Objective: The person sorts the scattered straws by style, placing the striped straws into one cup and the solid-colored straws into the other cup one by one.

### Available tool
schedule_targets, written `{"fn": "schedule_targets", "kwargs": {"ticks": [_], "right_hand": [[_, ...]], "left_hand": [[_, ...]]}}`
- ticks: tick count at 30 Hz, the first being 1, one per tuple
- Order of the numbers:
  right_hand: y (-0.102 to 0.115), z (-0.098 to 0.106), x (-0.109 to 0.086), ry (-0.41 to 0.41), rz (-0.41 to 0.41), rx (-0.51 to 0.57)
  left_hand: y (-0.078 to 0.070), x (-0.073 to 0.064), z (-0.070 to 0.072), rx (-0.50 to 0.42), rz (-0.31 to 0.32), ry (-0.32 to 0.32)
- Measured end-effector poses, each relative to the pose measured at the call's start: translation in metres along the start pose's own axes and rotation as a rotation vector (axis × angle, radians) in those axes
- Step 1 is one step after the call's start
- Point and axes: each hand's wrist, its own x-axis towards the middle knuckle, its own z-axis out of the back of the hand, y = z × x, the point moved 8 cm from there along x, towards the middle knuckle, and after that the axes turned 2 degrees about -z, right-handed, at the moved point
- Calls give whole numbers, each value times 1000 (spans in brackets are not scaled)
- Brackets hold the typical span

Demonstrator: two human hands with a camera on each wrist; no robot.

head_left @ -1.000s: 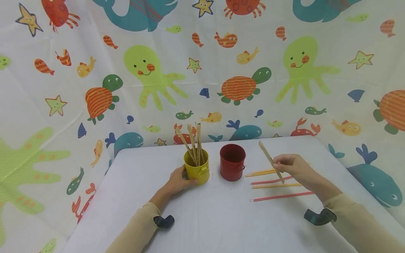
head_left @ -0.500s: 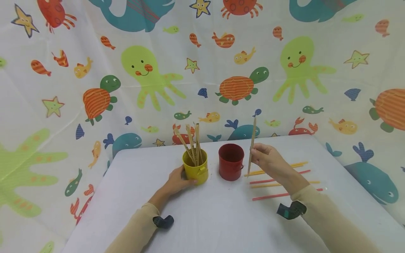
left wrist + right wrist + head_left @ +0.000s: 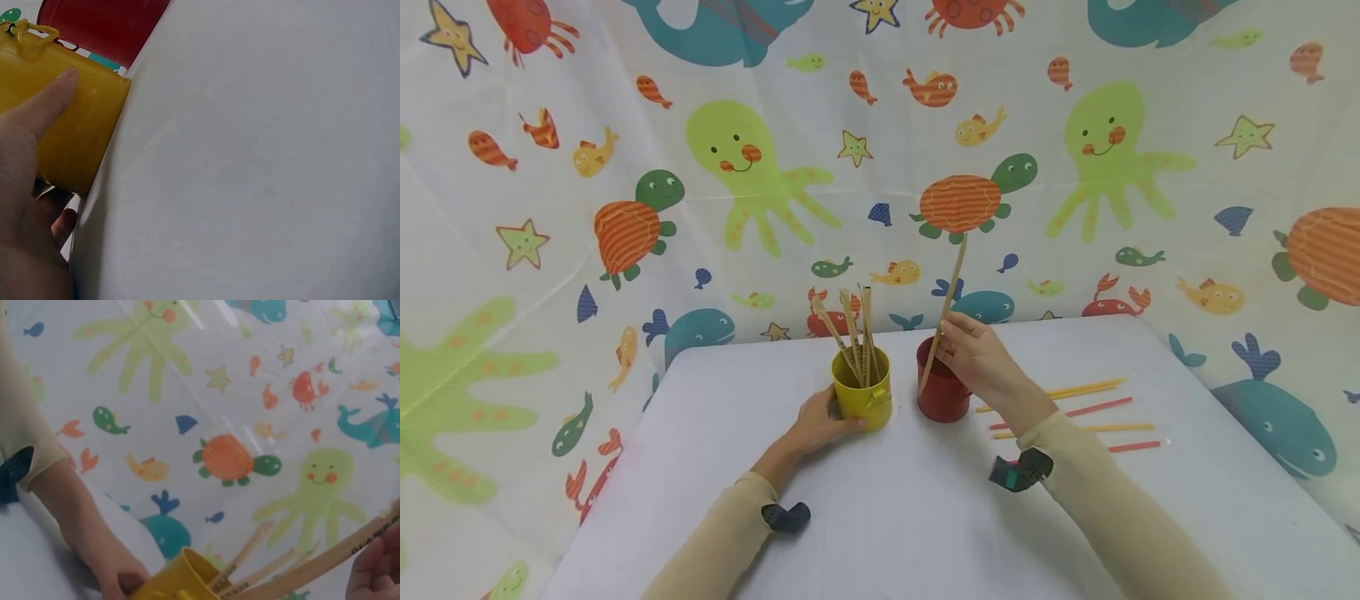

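Observation:
On the left, my left hand point(image 3: 818, 422) holds a small yellow metal bucket point(image 3: 867, 408), the thumb along its front and the fingers round its far side. Several wooden sticks point(image 3: 852, 333) with dark print stand leaning in it. My right hand point(image 3: 979, 357) pinches another flat wooden stick point(image 3: 953, 283) between thumb and fingers over the red bucket point(image 3: 945, 402). That stick is tilted, and its lower end shows in front of the red bucket's wall. Dark lettering on the stick point(image 3: 356, 544) is visible in the right wrist view. The hand hides part of the red rim.
Several thin orange and red straw-like sticks point(image 3: 1108, 428) lie on the white table point(image 3: 880, 517) at the right, partly covered by the right forearm. Behind the table hangs a curtain point(image 3: 820, 175) printed with sea animals. A dark wrist camera point(image 3: 1022, 470) sits on each sleeve.
My right hand has carried its stick leftward from above the straw-like sticks to the red bucket, turning it more upright, then tilting its top right. My left hand has stayed on the yellow bucket.

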Motion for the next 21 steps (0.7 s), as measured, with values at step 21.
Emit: {"fn": "schedule_targets", "kwargs": {"ticks": [21], "right_hand": [[-38,-33,65,-225,-25,-164]], "left_hand": [[-1,1,0,21,-12,1]]}}
